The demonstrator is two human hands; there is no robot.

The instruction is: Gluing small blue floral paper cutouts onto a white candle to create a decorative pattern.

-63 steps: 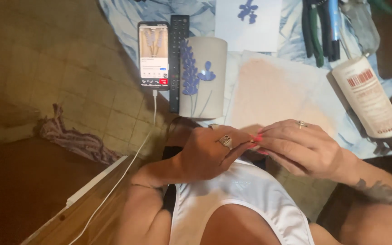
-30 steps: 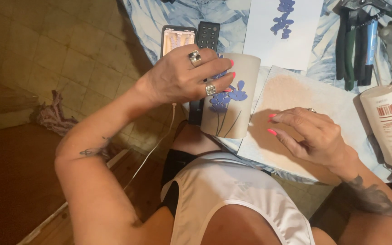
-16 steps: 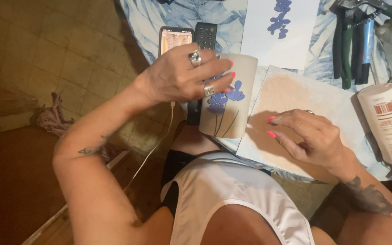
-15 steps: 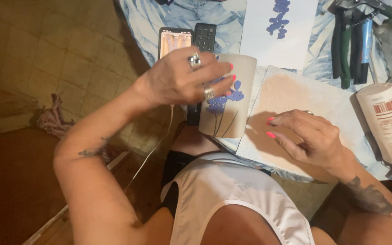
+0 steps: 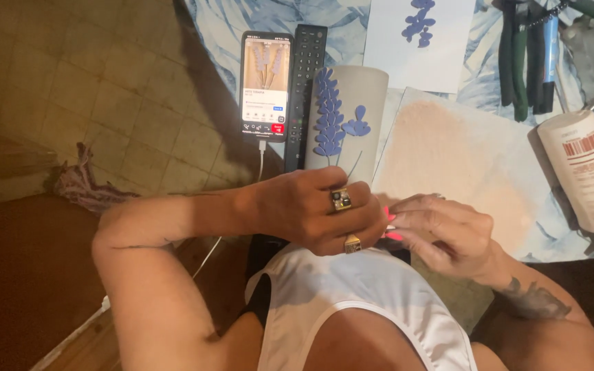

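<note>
Bottle: white plastic bottle [image 5: 584, 172] lying on its side at the far right of the bench, a red-and-white label block near its top and red print at the lower end. It's cut off a bit by the frame edge.
Phone: phone [image 5: 266, 86] lying flat at the bench's left edge, screen lit with a picture of purple flower stems and a red button at the bottom; a white cable [image 5: 261, 154] runs out of it toward you.
Remote: black remote [image 5: 304, 93] squeezed between the phone and the cup, touching both as far as I can see.
Cup: grey cup [image 5: 348, 117] on its side with blue lavender-style leaf shapes stuck on it, just above your left hand, not held.
Paper: white sheet [image 5: 417, 41] with a blue sprig at the top, cut off by the frame; a bigger sheet with a pinkish patch [image 5: 455, 161] lies right of the cup.
Tools: green and black handled pliers [image 5: 520, 62] top right, partly out of frame.
Left hand: your left hand [image 5: 324, 209] is curled narrow, two rings showing, fingertips meeting the right one's.
Right hand: your right hand [image 5: 441, 230] is pinched in close too, pink nails together.
Hidden bit: whatever sits between the fingertips is too small and covered, so I can't tell if you're holding anything.
Floor: tiled floor on the left with a purplish rag [image 5: 84, 185].
</note>
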